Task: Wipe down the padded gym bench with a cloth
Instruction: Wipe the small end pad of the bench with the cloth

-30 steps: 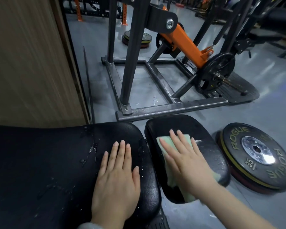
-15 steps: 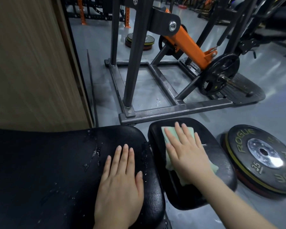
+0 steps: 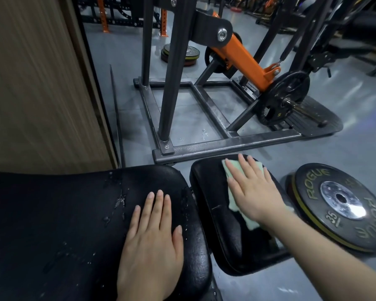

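Note:
The black padded bench has a long back pad (image 3: 63, 224) on the left, dotted with water drops, and a smaller seat pad (image 3: 211, 192) to its right. My left hand (image 3: 150, 242) lies flat with straight fingers on the right end of the long pad. A pale green cloth (image 3: 232, 170) is spread on the seat pad, and my right hand (image 3: 254, 190) presses it down with flat, spread fingers near the pad's far edge. Much of the cloth is hidden under that hand.
A black Rogue 35 weight plate (image 3: 339, 205) lies on the grey floor right of the seat pad. A dark steel machine frame (image 3: 226, 146) with an orange arm (image 3: 245, 59) stands just beyond the pads. A wood-grain wall panel (image 3: 37, 83) rises at left.
My right hand has slid the cloth forward along the seat pad, from its middle to the far edge. My left hand has stayed flat on the long pad.

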`<state>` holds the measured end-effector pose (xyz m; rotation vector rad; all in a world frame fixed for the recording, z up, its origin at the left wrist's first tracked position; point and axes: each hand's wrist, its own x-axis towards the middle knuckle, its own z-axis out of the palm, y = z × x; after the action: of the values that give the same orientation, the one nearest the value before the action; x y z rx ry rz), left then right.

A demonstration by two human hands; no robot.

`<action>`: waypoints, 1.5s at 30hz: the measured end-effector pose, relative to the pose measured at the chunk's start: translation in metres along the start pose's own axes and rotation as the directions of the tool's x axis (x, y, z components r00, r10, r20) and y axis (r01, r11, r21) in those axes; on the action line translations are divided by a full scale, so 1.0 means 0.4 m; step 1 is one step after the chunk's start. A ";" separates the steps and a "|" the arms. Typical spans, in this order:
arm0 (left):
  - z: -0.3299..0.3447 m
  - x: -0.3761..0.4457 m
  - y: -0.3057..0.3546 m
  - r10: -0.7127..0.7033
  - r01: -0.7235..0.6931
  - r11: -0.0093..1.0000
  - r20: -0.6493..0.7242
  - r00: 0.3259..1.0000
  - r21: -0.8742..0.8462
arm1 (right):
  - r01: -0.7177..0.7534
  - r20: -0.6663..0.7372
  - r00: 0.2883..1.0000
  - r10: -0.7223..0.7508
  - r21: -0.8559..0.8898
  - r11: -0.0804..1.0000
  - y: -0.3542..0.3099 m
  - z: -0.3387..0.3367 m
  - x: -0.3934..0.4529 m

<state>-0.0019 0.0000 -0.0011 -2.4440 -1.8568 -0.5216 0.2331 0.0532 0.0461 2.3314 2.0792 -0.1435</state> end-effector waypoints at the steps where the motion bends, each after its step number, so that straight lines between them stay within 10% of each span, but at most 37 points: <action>1: 0.000 0.001 0.000 0.002 -0.002 1.000 -0.002 1.000 -0.001 | -0.016 0.014 1.000 0.016 0.009 1.000 0.005 -0.005 0.034; 21: -0.010 0.003 0.001 0.014 -0.013 1.000 0.028 1.000 -0.013 | -0.136 -0.128 0.978 0.168 0.227 0.964 0.109 0.060 -0.260; 35: -0.006 0.004 0.002 -0.003 0.003 1.000 0.022 1.000 -0.008 | -0.217 0.060 0.976 0.209 0.275 0.937 0.112 -0.028 0.098; 45: -0.007 0.003 0.002 0.000 -0.001 1.000 0.035 0.999 0.011 | -0.210 -0.116 0.966 0.231 0.167 0.963 0.112 0.056 -0.212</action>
<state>-0.0016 0.0001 0.0022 -2.4622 -1.8663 -0.4699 0.2667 -0.0376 0.0282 2.7171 1.9044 -0.1522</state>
